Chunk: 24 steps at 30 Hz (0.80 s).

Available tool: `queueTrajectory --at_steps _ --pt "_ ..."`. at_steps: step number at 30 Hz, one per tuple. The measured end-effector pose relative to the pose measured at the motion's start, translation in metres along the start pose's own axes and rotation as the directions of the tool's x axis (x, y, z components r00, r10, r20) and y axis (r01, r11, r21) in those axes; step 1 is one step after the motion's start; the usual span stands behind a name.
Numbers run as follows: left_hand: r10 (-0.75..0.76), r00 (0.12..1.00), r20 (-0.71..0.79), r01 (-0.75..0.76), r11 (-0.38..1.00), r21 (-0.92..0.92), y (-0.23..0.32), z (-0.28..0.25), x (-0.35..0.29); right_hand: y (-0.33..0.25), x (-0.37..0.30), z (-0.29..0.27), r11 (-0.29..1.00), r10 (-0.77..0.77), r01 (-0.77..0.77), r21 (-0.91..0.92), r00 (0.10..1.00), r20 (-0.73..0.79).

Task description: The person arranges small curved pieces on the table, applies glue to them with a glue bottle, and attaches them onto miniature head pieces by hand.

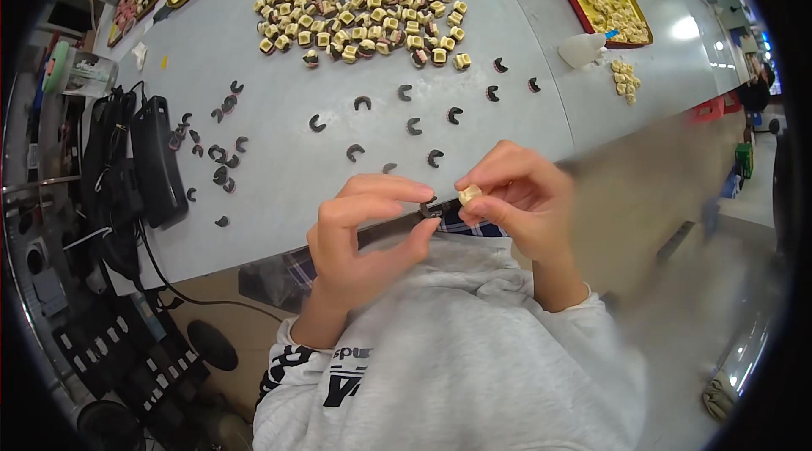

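Cream block (469, 195) pinched in my right hand (516, 201), dark clip (428, 207) in left hand (364, 235), mid-frame; I judge fitting needs careful alignment.

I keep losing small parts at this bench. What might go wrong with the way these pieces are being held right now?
1. Both hands work past the table edge, over the lap. If the right hand slips, its cream block may drop off the bench.
2. The left hand pinches a tiny dark clip by fingertips only; it could pop out.
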<state>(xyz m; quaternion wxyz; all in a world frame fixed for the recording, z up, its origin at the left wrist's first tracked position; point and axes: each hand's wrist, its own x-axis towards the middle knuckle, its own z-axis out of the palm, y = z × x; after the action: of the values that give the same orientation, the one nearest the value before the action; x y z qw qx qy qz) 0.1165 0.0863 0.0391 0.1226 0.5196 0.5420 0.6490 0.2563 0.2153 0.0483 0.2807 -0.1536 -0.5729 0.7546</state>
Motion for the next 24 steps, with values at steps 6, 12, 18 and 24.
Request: queueTrajectory --at_steps 6,12,18,24 --pt "0.018 1.000 0.007 -0.018 1.000 -0.017 -0.005 -0.001 -0.001 -0.001 0.000 0.006 0.986 0.164 -0.164 0.004 0.986 -0.044" --pt "0.042 0.999 -0.026 -0.044 0.996 -0.076 -0.010 0.000 -0.001 -0.001 0.001 0.003 0.987 0.161 -0.161 0.024 0.987 0.019" --pt "0.044 0.999 -0.025 -0.046 0.995 -0.089 -0.010 0.002 0.002 -0.003 -0.001 0.010 0.957 0.278 -0.268 0.116 0.957 -0.082" --pt "0.047 0.999 0.010 -0.047 0.997 -0.054 -0.010 0.002 0.001 -0.005 -0.001 0.005 0.943 0.320 -0.320 0.095 0.947 0.011"
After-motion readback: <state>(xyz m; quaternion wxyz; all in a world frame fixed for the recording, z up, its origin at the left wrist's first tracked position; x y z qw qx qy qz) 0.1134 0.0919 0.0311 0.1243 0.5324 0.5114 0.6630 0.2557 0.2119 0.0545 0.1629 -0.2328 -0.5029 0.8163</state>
